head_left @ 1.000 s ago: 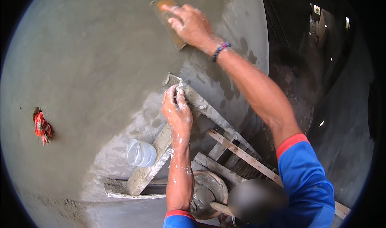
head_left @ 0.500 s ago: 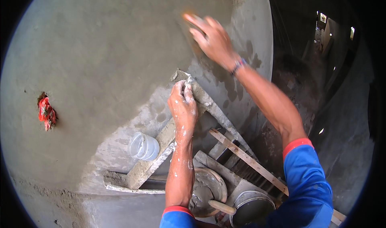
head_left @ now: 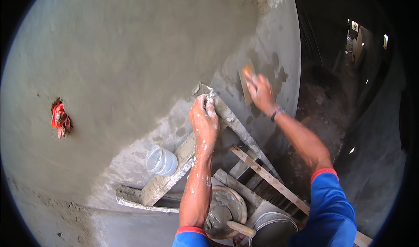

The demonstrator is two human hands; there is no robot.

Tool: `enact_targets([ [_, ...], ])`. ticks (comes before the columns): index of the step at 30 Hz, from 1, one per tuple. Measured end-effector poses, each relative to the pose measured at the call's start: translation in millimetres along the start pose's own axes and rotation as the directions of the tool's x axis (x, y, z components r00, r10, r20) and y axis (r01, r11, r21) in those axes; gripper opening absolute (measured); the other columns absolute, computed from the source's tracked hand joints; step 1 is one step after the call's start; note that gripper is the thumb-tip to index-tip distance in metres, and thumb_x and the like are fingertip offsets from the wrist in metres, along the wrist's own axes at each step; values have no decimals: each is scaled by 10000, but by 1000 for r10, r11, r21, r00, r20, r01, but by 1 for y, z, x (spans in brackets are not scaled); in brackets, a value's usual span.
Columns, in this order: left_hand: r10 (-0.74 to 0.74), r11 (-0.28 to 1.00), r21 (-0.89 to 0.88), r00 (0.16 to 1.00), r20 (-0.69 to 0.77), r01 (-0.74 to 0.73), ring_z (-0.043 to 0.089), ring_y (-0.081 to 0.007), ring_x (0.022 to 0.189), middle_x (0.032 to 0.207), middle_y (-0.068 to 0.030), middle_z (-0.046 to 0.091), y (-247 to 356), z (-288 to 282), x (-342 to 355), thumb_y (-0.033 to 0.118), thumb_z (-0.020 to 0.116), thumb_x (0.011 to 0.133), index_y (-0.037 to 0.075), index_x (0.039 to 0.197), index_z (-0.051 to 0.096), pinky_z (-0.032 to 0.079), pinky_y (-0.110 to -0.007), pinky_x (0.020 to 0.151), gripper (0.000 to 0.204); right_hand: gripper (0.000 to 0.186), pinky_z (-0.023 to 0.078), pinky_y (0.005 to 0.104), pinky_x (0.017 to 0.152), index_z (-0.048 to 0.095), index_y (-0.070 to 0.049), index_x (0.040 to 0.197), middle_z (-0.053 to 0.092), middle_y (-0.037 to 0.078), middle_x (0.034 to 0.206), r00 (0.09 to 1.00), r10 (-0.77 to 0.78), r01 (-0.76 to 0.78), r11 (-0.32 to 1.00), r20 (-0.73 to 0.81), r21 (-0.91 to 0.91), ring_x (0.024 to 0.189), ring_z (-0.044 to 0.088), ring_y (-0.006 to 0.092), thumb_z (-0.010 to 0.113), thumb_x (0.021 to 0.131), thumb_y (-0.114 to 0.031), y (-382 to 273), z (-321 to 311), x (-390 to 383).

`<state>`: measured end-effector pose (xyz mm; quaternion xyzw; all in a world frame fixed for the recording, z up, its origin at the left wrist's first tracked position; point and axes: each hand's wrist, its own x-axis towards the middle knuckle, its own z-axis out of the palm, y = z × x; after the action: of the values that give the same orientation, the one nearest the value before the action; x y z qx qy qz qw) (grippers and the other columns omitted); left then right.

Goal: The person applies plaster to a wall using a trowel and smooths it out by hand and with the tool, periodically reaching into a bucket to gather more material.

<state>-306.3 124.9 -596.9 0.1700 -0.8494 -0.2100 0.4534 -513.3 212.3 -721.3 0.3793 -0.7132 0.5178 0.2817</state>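
My right hand (head_left: 262, 92) is closed on a plastering float (head_left: 245, 85), a thin flat blade with an orange patch at its grip, slightly blurred. The float lies at the wall (head_left: 131, 64), over its paler grey, wet-spotted part. My left hand (head_left: 204, 121), flecked with white, has its fingers bent in at the top of a mortar-crusted board frame (head_left: 238, 125). Whether it grips the frame or something small cannot be made out. A translucent plastic tub (head_left: 161, 161) stands on a crusted plank beside my left forearm.
Below are a round basin of mortar (head_left: 239, 205), a wooden-handled tool (head_left: 241, 228) and a bucket (head_left: 273, 230). A bare wooden batten (head_left: 270, 177) slants across slats at the right. Red crumpled plastic (head_left: 60, 120) sticks out of a wall hole. Beyond the wall's right edge lies a dark, littered floor (head_left: 323, 103).
My right hand has swept the float right and downward, from the darker plaster to the paler wet-spotted part. My left hand keeps its place at the frame top; the whole view has shifted slightly.
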Motion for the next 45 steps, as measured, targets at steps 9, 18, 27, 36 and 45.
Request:
enact_targets([
  [9,-73,997,-14,997,-26,73,611,-191,752,826,-141,667,-2,9,-8,64,604,949,-51,1062,636,500,-344,737,165,441,511,438,826,587,-252,1389,581,152,966,974,-151,170,980,-170,105,895,587,357,598,955,-178,-81,13,143],
  [18,-80,997,-2,997,19,80,585,-162,778,849,-125,657,-4,4,-4,69,601,960,-52,1065,634,493,-325,753,164,438,500,456,898,595,-232,1381,619,172,1063,984,175,-172,982,-44,73,988,614,353,616,945,-197,39,7,16],
  [27,-155,986,-60,987,44,158,572,-135,771,841,-92,649,8,11,-8,70,604,962,-58,1071,628,487,-310,740,171,397,489,407,977,618,-182,1351,643,181,1273,971,-146,152,988,-189,18,1176,605,341,611,955,-211,12,-43,265],
  [36,-163,981,-99,986,40,166,533,-133,736,796,-81,628,1,1,-2,79,615,953,-49,1049,637,470,-310,702,161,431,476,394,1023,628,-171,1348,659,177,1257,949,312,-313,932,33,183,1170,621,340,636,918,-144,71,14,23],
  [45,-169,977,-120,984,51,174,543,-117,772,806,-50,615,-2,8,-7,78,610,968,-52,1061,630,467,-289,722,161,412,469,379,1024,614,-130,1352,629,177,1328,995,60,-52,994,-82,93,1233,601,314,608,955,-241,59,-53,269],
])
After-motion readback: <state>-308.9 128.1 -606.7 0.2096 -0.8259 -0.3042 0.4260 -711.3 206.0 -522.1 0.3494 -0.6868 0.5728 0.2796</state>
